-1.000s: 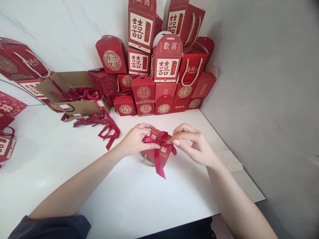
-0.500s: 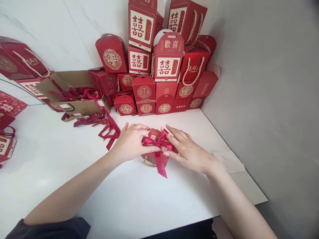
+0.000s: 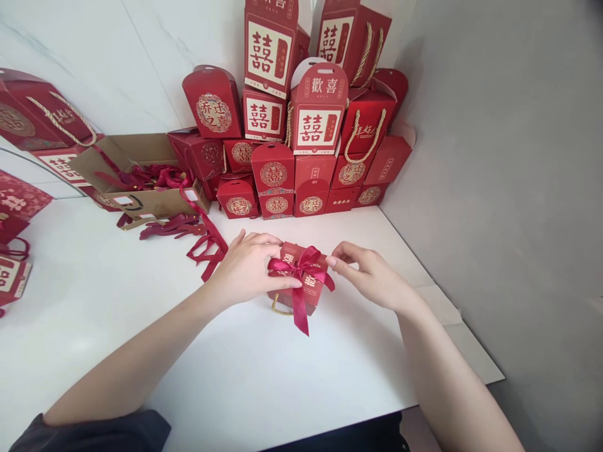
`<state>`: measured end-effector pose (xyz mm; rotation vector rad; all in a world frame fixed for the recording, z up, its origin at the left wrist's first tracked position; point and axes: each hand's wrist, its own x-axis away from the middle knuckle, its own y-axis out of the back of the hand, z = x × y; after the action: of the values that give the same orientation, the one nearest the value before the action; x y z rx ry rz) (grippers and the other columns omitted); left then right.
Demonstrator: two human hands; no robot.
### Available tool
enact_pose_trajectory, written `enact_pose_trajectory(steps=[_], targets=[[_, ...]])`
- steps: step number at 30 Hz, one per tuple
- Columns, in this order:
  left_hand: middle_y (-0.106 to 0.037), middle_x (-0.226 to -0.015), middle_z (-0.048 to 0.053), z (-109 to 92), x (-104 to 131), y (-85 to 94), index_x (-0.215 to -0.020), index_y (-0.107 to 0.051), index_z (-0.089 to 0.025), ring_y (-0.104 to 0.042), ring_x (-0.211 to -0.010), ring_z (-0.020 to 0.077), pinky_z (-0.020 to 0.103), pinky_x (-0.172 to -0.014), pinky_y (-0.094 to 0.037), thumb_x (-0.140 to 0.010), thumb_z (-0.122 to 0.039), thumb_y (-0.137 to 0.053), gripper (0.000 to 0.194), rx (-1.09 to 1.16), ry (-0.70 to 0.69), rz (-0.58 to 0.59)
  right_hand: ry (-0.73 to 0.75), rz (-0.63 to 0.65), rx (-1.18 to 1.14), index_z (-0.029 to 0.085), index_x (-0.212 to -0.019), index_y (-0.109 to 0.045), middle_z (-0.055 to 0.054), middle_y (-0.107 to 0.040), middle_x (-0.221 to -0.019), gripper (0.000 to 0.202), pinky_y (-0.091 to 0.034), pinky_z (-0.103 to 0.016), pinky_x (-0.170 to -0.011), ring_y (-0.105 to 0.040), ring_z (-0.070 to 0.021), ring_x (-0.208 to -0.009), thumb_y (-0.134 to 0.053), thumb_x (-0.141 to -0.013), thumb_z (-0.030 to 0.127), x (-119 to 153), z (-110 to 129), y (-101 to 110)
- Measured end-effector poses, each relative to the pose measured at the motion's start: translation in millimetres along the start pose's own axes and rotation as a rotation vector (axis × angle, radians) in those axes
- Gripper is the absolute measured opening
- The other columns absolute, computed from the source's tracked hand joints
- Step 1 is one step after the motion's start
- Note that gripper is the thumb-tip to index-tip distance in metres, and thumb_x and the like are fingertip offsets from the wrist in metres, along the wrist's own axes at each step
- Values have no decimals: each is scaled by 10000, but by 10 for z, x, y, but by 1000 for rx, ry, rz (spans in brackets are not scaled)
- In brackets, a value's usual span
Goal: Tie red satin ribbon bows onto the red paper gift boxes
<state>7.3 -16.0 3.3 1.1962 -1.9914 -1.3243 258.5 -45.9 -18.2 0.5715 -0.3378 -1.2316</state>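
A small red gift box (image 3: 313, 295) with a gold cord handle (image 3: 281, 309) sits on the white table in front of me. A shiny crimson ribbon bow (image 3: 300, 271) lies over its top, one tail hanging down the near side. My left hand (image 3: 252, 267) grips the box's left side, the thumb resting on top by the bow. At the right edge, my right hand (image 3: 365, 270) has its thumb and forefinger drawn together beside the bow's right end; whether they pinch anything is too small to tell.
Red gift boxes (image 3: 273, 174) are stacked at the back against the wall. An open cardboard box (image 3: 160, 202) of crimson ribbons stands back left, with loose ribbons (image 3: 175, 227) before it. More red boxes (image 3: 12, 276) lie far left. A grey wall (image 3: 494, 188) rises on the right.
My right hand has drawn back to the right from the box top and its fingers have curled in. More of the box top and the bow's right side show. My left hand has stayed put.
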Motion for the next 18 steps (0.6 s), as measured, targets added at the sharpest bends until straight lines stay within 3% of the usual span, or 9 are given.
enact_pose_trajectory(steps=[3, 5, 11, 18], targets=[[-621, -1193, 45, 72, -27, 28, -875, -713, -261, -550, -1139, 289, 483, -1040, -397, -677, -635, -695, 423, 155, 12, 63, -119, 260, -53, 173, -725, -624, -22, -605, -695, 523, -425, -298, -657, -530, -148, -664, -414, -910, 615, -33, -54, -11], [-615, -1206, 39, 126, -58, 44, -836, -698, -235, -569, -1132, 252, 411, -1010, -440, -754, -596, -647, 374, 298, 28, 112, -117, 346, -151, 163, -705, -629, -6, -572, -670, 512, -397, -282, -638, -485, -129, -638, -476, -879, 619, -56, -85, -4], [-604, -1210, 60, 206, -133, 17, -713, -662, -180, -596, -1111, 218, 368, -989, -459, -856, -533, -564, 393, 524, 50, 165, -52, 380, -352, 153, -671, -595, 17, -513, -639, 424, -352, -255, -604, -415, -106, -618, -597, -838, 543, -77, -108, 57], [-582, -1218, 55, 223, -154, -27, -573, -494, -156, -584, -1089, 191, 372, -1011, -437, -870, -490, -550, 450, 403, -84, 82, -19, 434, -304, 171, -636, -520, 22, -490, -635, 378, -339, -256, -586, -395, -105, -615, -581, -859, 471, 1, -50, 102]])
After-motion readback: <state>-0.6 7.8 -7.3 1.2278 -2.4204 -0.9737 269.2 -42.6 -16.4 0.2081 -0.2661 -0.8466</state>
